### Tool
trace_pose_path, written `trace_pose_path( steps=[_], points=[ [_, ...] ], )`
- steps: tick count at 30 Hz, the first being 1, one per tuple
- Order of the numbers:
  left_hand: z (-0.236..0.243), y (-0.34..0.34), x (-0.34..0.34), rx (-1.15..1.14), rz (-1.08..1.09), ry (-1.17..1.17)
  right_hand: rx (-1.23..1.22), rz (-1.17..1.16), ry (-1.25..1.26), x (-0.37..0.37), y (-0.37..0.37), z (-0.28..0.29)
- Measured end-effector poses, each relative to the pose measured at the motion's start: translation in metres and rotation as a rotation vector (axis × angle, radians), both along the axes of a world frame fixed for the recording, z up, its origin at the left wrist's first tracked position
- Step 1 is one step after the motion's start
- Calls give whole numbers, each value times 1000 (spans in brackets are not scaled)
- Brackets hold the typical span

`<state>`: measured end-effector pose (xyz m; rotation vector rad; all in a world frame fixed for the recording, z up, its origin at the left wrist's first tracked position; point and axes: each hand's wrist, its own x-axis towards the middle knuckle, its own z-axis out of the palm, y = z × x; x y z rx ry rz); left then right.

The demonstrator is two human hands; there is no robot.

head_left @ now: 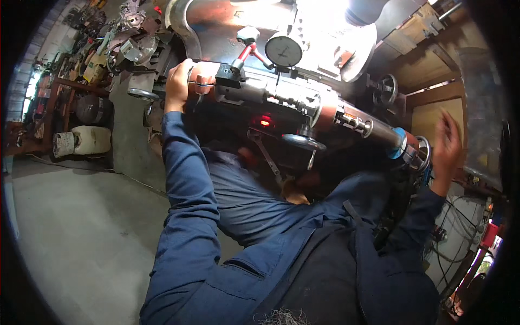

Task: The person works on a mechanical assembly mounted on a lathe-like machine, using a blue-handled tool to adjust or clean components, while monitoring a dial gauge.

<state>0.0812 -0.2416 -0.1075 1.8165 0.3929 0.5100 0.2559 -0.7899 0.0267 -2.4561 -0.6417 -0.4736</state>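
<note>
My left hand (pixel 177 85) is closed round the left end of a red-orange clamp-like fitting (pixel 203 76) on a long horizontal machine shaft. Beside that fitting sits a black block (pixel 231 75) with a jointed red arm (pixel 249 51). A round white dial gauge (pixel 284 50) stands over the shaft, its stem pointing down. My right hand (pixel 448 142) is raised on the far right, slightly blurred, fingers stretched upward and nothing seen in them. The nearest thing to it is a metal handwheel (pixel 423 154) at the shaft's right end, next to a blue ring (pixel 400 143).
A small crank wheel (pixel 304 142) juts toward me below the shaft. Under it, a wrench (pixel 267 155) slants near a red light (pixel 264 122). Metal parts (pixel 132 49) crowd the left, above a dirty white jug (pixel 89 141). Cables (pixel 452 216) hang at lower right.
</note>
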Motion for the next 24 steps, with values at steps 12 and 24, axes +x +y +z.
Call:
trace_pose_path(
  steps=[12,24],
  points=[
    [3,-33,-10,275,592,-438,-302,524,-9,-71,231,-72],
    [-17,-138,0,1036,291,-194,-186,501,28,-75,235,-79]
  ],
)
